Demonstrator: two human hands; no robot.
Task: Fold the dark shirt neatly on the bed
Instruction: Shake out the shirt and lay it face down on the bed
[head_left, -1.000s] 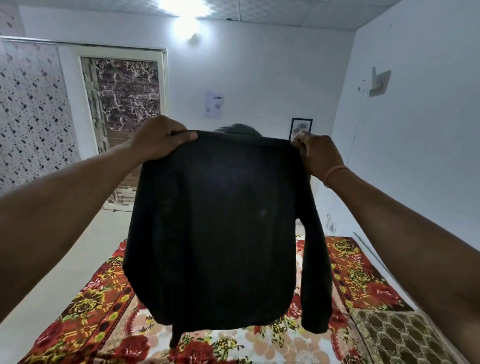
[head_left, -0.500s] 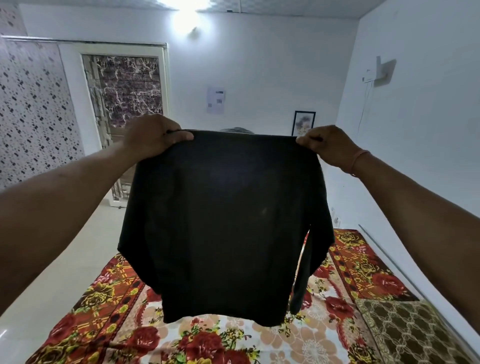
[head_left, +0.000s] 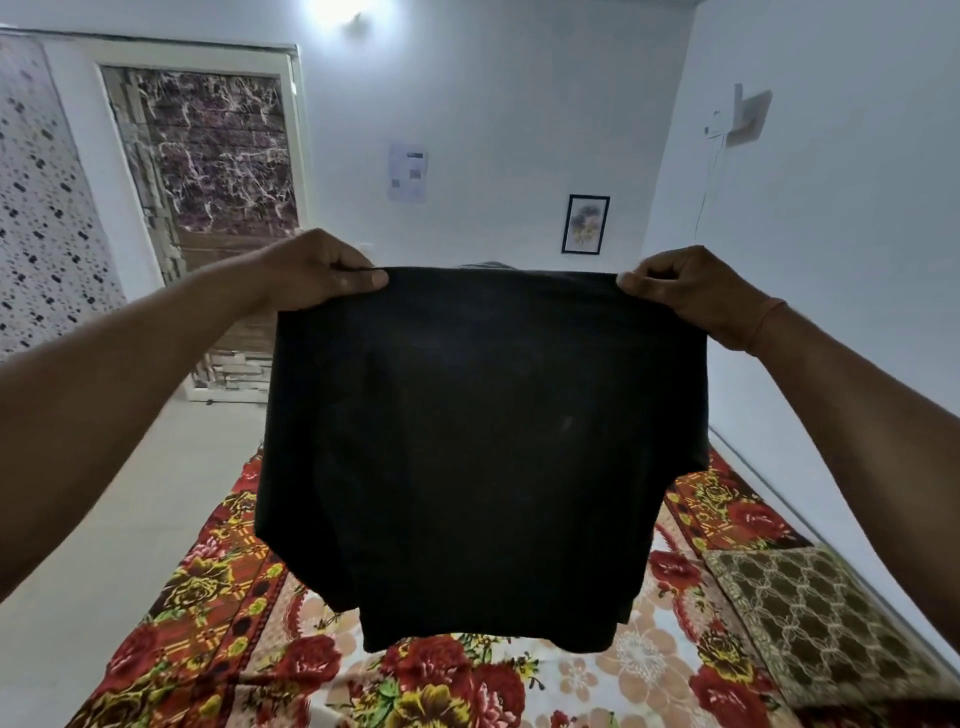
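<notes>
The dark shirt (head_left: 483, 447) hangs spread out in the air in front of me, its top edge pulled straight. My left hand (head_left: 317, 270) pinches the top left corner and my right hand (head_left: 691, 291) pinches the top right corner. The sleeves seem tucked behind the body of the shirt. Its lower hem hangs above the bed (head_left: 218, 613), which is covered by a red and yellow floral sheet. The shirt hides the middle of the bed.
A brown patterned pillow (head_left: 810, 618) lies on the bed at the right. White walls stand ahead and at the right, with a framed picture (head_left: 586, 224) and a paper sheet (head_left: 408, 172). A marbled door (head_left: 213, 171) is at the left, pale floor below it.
My hands have pulled further apart and stretched the shirt's top edge flat. The right sleeve that dangled loose now hangs behind the body. The shirt sits a little lower in view.
</notes>
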